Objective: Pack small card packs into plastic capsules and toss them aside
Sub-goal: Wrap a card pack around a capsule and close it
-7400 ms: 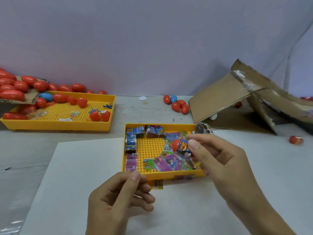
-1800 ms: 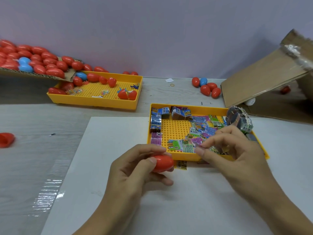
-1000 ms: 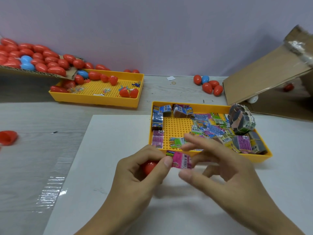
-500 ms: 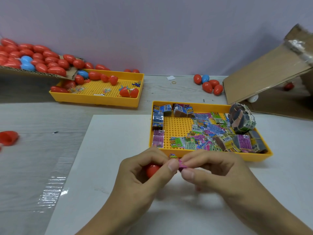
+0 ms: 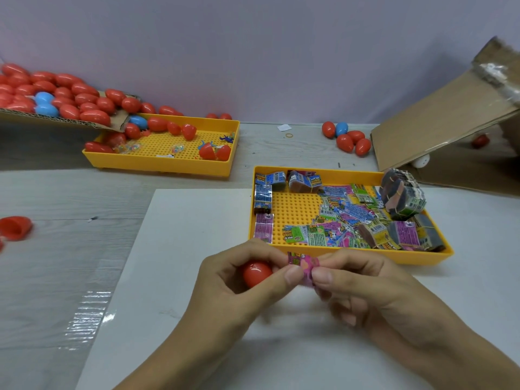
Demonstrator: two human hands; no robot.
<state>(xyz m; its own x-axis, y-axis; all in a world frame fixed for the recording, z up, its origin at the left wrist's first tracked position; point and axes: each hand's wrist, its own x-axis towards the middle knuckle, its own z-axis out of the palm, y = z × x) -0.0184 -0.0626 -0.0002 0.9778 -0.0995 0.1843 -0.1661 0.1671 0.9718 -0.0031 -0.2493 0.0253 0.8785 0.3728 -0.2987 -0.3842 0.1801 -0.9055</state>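
hands meet over the white sheet [image 5: 197,249] nearest the camera; left hand [image 5: 239,288] curls its fingers round a red capsule half [image 5: 256,273], thumb tip pressed against a pink card pack [image 5: 305,270]; right hand [image 5: 363,285] pinches the same pack between thumb and forefinger, its other fingers curled beneath; the pack sits between the two thumbs, just beside the capsule's mouth, its print too blurred to read; just beyond the hands lies the near yellow tray [image 5: 422,257], perforated floor, holding loose card packs [image 5: 346,220] in pink, green and blue along its right and front; barcodes show on several, and a "6" on a purple pack [image 5: 264,228] at the left wall; blue packs [image 5: 270,178] in the far left corner carry yellow lettering i cannot make out; a banded bundle of packs [image 5: 402,195] stands at the far right corner; to the left on the grey table [image 5: 56,263], well apart, lies an open red capsule half [image 5: 15,228]; farther back a second yellow tray [image 5: 157,166] holds red capsules and small toys; behind it a cardboard flap [image 5: 56,121] bears a heap of red and blue capsules [image 5: 70,97]; a cluster of closed capsules [image 5: 347,139] rests near the wall, a rubber band [image 5: 289,135] just left of it; a tilted cardboard box [image 5: 439,125] leans at far right.
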